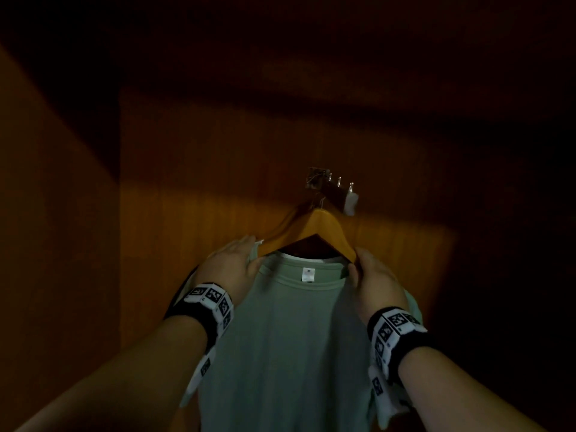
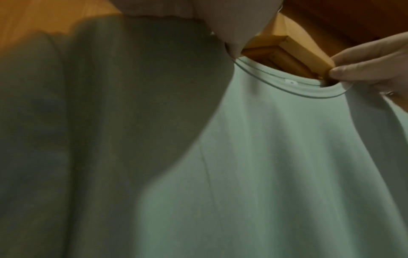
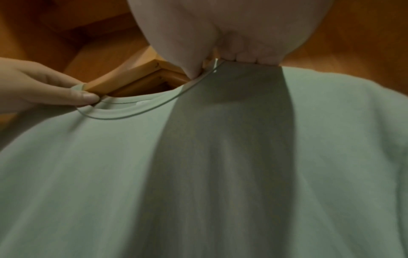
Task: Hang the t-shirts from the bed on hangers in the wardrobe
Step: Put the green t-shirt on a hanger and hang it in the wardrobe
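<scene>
The dim wooden wardrobe (image 1: 174,213) takes up the whole head view, its back panel lit in a warm band behind the hands. In front of it hangs the pale green t-shirt (image 1: 290,338), the largest thing near the person, its body falling straight down between the two forearms. Its neckline sits on a wooden hanger (image 1: 324,227) whose peak rises just above the collar; the hanger appears to hang from a small metal hook rail (image 1: 332,183) on the far panel, right of centre, though the hook itself is hard to make out in the gloom.

The step in hand looks like seating the shirt on the hanger, with the collar being worked over the hanger's arms. The left hand (image 1: 230,266) pinches the collar's left edge against the left arm of the hanger, fingers curled round the cloth. The right hand (image 1: 374,282) pinches the collar's right edge at the hanger's right arm, thumb and fingertips closed on the rim.

The next move likely calls for drawing each shoulder seam out along the hanger arms until the neck sits centred, then letting go gently so that it stays level. Little stands in the way, apart from the poor light; a pale tag (image 1: 350,204) dangles from the rail just beside the hanger's peak
</scene>
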Demonstrator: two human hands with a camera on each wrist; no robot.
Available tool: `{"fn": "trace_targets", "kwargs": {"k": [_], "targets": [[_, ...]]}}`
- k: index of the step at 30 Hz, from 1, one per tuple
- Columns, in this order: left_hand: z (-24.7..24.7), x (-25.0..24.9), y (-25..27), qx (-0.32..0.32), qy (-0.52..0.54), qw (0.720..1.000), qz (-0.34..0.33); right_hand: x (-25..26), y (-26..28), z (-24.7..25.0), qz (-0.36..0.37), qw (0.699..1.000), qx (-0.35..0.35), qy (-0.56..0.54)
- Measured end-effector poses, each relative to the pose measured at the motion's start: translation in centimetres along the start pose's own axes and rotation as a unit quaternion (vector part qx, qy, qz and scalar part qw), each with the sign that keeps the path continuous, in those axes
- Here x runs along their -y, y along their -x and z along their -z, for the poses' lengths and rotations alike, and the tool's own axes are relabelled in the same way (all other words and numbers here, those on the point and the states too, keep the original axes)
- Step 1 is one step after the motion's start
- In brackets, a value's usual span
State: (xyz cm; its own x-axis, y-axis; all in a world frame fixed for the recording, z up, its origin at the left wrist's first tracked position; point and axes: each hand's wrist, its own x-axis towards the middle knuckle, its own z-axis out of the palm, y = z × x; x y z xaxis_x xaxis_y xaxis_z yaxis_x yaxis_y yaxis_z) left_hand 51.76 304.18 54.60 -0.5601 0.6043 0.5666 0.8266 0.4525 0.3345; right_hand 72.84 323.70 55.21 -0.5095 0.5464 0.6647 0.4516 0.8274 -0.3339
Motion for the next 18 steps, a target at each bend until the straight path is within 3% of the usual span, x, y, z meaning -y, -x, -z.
{"fn": "trace_targets", "kwargs": {"k": [9, 13, 18], "targets": [[-0.8, 0.1, -0.2, -0.008, 0.009, 1.000, 0.001, -0.1, 0.6, 0.1, -0.004, 1.000, -0.013, 0.005], [-0.2, 0.6, 0.3, 0.036, 0.027, 0.999, -0.006, -0.3, 0.6, 0.7, -0.001, 1.000, 0.007, -0.018], [0.5, 2.4, 2.4, -0.053, 0.069, 0.996, 0.003, -0.8, 2.3, 1.9, -0.106, 0.993, -0.041, 0.031]]}}
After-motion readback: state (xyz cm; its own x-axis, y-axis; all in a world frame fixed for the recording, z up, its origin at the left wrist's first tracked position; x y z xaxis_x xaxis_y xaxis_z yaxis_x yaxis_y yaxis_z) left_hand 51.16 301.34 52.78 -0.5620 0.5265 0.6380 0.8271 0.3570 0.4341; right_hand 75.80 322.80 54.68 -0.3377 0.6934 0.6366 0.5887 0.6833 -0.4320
